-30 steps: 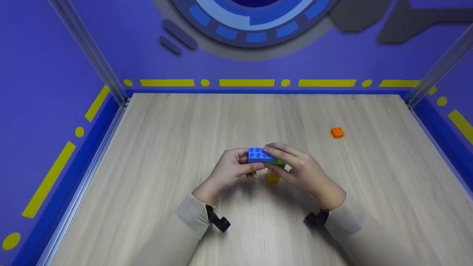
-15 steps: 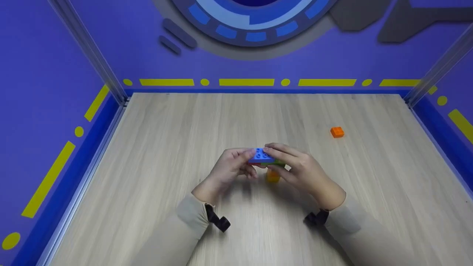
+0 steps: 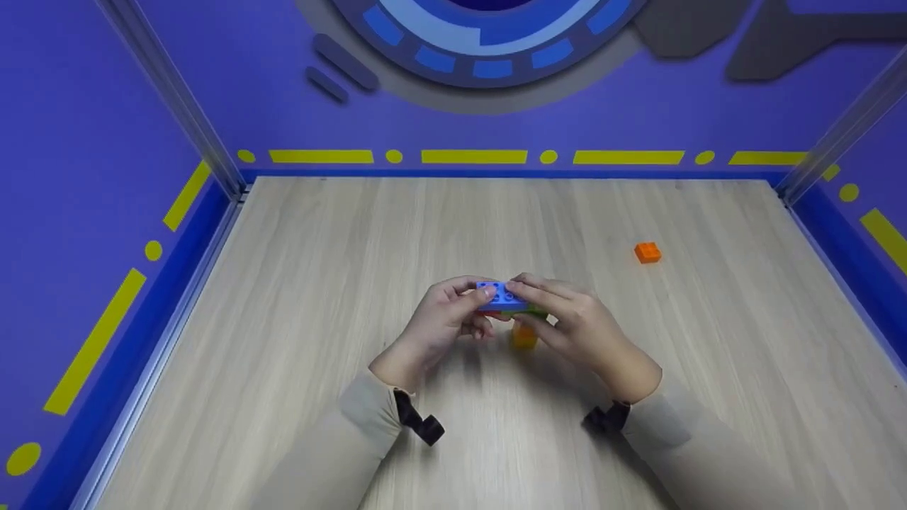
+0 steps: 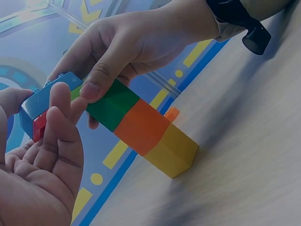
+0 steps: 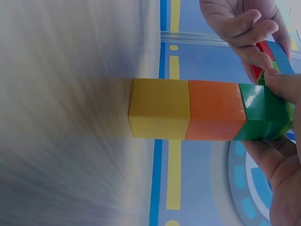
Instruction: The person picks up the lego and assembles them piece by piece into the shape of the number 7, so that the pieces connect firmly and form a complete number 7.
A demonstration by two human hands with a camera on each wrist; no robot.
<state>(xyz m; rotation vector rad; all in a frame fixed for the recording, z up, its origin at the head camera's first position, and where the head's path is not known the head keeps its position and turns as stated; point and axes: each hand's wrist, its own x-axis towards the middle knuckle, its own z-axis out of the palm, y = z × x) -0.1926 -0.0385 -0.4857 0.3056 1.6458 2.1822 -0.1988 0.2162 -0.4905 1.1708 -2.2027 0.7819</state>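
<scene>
A tower of toy building bricks stands upright on the table between both hands. From the bottom it has a yellow brick [image 5: 160, 108], an orange brick [image 5: 216, 110] and a dark green brick [image 4: 113, 104]. Above these lie a light green brick [image 4: 75, 92] and a red brick [image 4: 40, 126], with a studded blue brick [image 3: 502, 307] on top. My left hand [image 3: 439, 319] pinches the overhanging left end, thumb on the blue studs and fingers underneath by the red brick. My right hand [image 3: 584, 326] grips the tower's upper right part, fingertips on the blue brick and thumb low on the green.
A small loose orange brick [image 3: 647, 253] lies farther back to the right on the wooden table [image 3: 340, 241]. Blue-purple panels [image 3: 496, 127] with yellow markings enclose the table at the back and sides.
My left thumb has moved up from the front side of the bricks onto the blue brick's top. The right hand and the tower have stayed almost still.
</scene>
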